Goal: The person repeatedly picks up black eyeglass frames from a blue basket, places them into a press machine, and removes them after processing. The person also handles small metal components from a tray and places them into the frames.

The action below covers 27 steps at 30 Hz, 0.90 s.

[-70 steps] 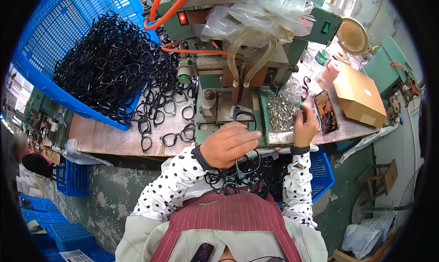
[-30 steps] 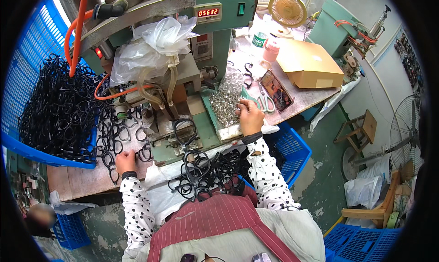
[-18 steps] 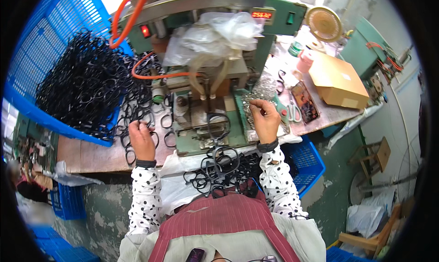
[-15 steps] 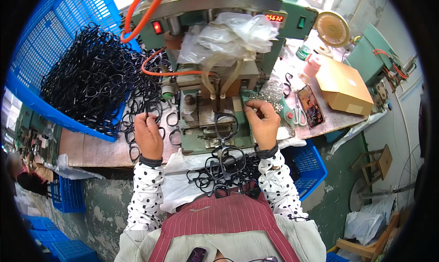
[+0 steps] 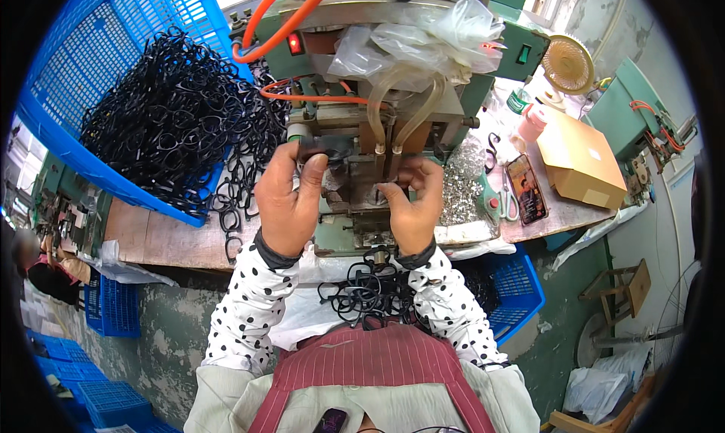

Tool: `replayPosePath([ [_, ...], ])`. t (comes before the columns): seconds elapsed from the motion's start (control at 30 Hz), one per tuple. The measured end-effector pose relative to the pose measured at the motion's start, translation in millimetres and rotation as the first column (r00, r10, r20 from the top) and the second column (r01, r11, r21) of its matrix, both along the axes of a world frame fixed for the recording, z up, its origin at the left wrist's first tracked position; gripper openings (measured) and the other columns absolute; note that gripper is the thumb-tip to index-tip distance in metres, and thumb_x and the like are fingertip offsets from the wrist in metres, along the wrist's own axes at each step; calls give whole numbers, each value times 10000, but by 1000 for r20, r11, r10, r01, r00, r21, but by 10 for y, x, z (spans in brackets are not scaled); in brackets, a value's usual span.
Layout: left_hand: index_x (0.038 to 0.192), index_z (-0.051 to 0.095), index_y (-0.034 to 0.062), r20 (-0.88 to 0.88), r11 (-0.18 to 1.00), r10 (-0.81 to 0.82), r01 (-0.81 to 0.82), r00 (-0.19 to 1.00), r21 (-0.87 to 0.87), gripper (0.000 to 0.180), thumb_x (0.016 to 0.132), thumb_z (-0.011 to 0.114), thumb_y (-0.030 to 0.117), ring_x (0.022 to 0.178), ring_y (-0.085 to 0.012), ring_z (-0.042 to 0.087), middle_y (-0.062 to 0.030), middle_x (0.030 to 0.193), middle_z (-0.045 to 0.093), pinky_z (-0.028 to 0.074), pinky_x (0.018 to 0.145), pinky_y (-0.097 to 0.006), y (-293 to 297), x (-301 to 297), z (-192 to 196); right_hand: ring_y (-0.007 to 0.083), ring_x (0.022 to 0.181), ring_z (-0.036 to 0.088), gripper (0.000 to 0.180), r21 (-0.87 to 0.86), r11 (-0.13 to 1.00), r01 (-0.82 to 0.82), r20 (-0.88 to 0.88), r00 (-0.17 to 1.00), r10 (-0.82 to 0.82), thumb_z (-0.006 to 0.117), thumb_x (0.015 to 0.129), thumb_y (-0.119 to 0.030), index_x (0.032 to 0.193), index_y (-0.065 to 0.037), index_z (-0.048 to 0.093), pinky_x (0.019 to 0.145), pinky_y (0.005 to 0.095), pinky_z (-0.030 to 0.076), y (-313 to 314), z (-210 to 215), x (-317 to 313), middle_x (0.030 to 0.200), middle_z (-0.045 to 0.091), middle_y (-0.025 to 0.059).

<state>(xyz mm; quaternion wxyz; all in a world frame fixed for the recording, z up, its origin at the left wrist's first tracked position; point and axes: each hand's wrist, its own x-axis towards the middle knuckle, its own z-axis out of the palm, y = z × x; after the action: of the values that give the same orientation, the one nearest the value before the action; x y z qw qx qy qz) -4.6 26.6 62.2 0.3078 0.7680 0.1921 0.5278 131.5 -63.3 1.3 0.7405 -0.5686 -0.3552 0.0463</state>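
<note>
A black eyeglass frame [image 5: 330, 144], smeared by motion, is pinched between the thumb and fingers of my left hand [image 5: 289, 203] at the left side of the green press machine [image 5: 472, 93]. My right hand [image 5: 417, 206] is at the front of the machine, below two clear tubes [image 5: 419, 112]. Its thumb and fingers are curled together beside the metal work block [image 5: 362, 195]; whatever they may hold is hidden. More black eyeglass frames [image 5: 362, 289] lie heaped on white sheeting at my apron.
At the left, a blue crate [image 5: 143, 210] holds a large heap of black frames, with loose ones spilling beside it. Small shiny metal parts [image 5: 461, 195] lie right of the machine, near scissors [image 5: 508, 205], a phone [image 5: 526, 187] and a cardboard box [image 5: 578, 157]. Another blue crate [image 5: 521, 286] stands below.
My left hand has moved right and forward from the loose frames, bringing a frame to the machine. My right hand has shifted left to the work block. The frame hanging there is gone.
</note>
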Motion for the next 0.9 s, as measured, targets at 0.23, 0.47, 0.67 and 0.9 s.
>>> replayPosePath([
  [0.23,1154,624,8,-163,745,-358,387,919,544,390,773,691,54,992,-300,640,-150,1122,656,514,893,-440,-364,36,-539,242,822,608,355,-34,992,124,256,960,-111,764,716,-50,1033,-10,608,729,344,478,-47,-116,214,884,603,98],
  [0.47,1182,609,20,-304,707,-375,483,876,517,401,785,670,37,1082,-288,621,-141,1220,622,495,959,-458,-358,114,-635,297,911,616,272,-575,601,555,496,821,-283,750,754,-203,992,-102,663,819,405,461,-722,-869,1540,974,690,77],
  [0.67,1205,587,33,-291,701,-420,511,860,497,433,774,626,34,1096,-315,592,-130,1263,591,469,1003,-465,-320,122,-679,284,1079,542,169,-442,634,634,773,628,-89,751,736,-213,868,-124,696,890,524,371,-713,-894,1277,1110,640,44],
  [0.9,1229,591,51,-311,728,-344,461,886,507,381,866,652,149,1147,-280,584,-118,1270,595,410,1047,-490,-380,62,-658,270,870,586,95,-290,772,566,670,696,-259,691,834,-153,873,-68,671,819,385,422,-684,-902,1305,862,675,68],
])
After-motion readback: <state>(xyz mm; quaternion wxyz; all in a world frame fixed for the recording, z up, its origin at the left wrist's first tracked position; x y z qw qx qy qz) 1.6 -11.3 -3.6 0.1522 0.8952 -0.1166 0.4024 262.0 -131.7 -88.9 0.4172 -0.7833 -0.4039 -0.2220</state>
